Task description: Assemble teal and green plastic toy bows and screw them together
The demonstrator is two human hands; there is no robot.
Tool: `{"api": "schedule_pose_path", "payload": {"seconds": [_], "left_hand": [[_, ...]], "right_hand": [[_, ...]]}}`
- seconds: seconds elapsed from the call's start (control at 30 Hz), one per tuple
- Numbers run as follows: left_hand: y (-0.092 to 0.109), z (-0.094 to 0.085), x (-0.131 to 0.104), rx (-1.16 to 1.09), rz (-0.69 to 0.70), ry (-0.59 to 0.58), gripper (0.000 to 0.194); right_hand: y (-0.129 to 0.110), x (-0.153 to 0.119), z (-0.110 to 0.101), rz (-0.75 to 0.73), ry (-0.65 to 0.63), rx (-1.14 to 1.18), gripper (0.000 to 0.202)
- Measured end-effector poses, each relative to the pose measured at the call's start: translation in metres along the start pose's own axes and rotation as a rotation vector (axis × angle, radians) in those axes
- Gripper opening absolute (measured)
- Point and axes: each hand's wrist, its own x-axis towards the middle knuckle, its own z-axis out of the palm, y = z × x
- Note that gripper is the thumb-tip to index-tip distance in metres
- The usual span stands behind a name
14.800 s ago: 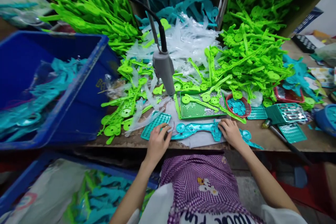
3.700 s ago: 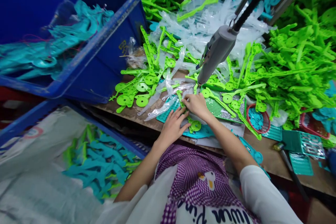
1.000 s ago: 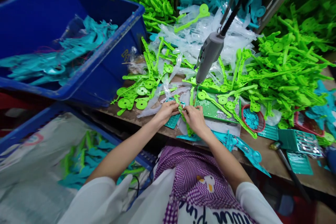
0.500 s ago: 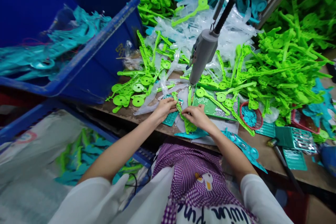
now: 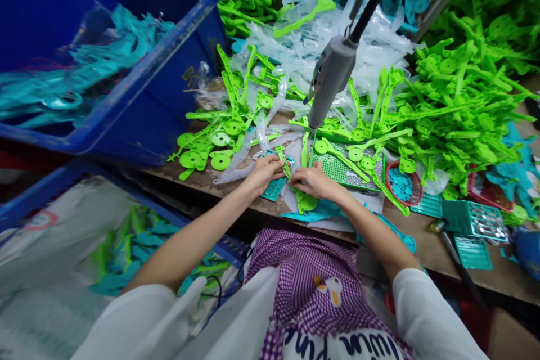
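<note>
Between my hands lies a long green plastic part [image 5: 306, 201] with a round disc at its near end, slanting over the table edge. My left hand [image 5: 269, 173] pinches its narrow far end. My right hand [image 5: 311, 181] has its fingers bent together against the middle of the same part; whether a small piece sits in those fingertips is too small to make out. Under my left fingers a teal tray [image 5: 273, 190] shows in part. Just beyond my right hand hangs a grey electric screwdriver [image 5: 333, 81], held by nobody.
A green tray of small metal pieces [image 5: 358, 177] stands right of my hands, beside a red basket of teal pieces [image 5: 403, 183]. Green parts [image 5: 459, 107] and clear plastic parts [image 5: 363, 50] are heaped behind. A blue crate [image 5: 185, 28] stands left; a hammer-like tool [image 5: 455, 259] lies right.
My right hand has shifted slightly left and down along the green part, and its forearm has swung a little. The screwdriver hangs slightly farther right and higher. My left hand keeps its pinch.
</note>
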Motion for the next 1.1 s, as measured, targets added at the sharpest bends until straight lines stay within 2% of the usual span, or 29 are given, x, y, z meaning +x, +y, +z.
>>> {"api": "schedule_pose_path", "payload": {"seconds": [0.13, 0.4, 0.57, 0.77, 0.93, 1.1], "left_hand": [[-0.001, 0.000, 0.001, 0.016, -0.004, 0.014, 0.007], [-0.004, -0.002, 0.004, 0.011, 0.010, -0.011, 0.011], [-0.004, -0.001, 0.002, 0.002, 0.017, 0.005, 0.009], [-0.004, 0.000, 0.001, -0.005, 0.019, 0.017, 0.007], [-0.006, -0.001, 0.002, -0.003, 0.037, 0.030, 0.011], [-0.006, -0.005, 0.002, 0.007, 0.034, -0.033, 0.013]], "right_hand": [[-0.002, 0.001, -0.003, -0.015, -0.033, -0.031, 0.017], [0.003, 0.002, 0.002, -0.047, -0.011, -0.034, 0.018], [-0.007, -0.021, 0.014, -0.045, 0.053, -0.221, 0.028], [-0.018, -0.042, 0.033, 0.026, 0.071, -0.300, 0.040], [-0.012, -0.040, 0.041, 0.049, 0.134, -0.242, 0.039], [-0.002, -0.040, 0.046, 0.066, 0.245, -0.096, 0.035]]}}
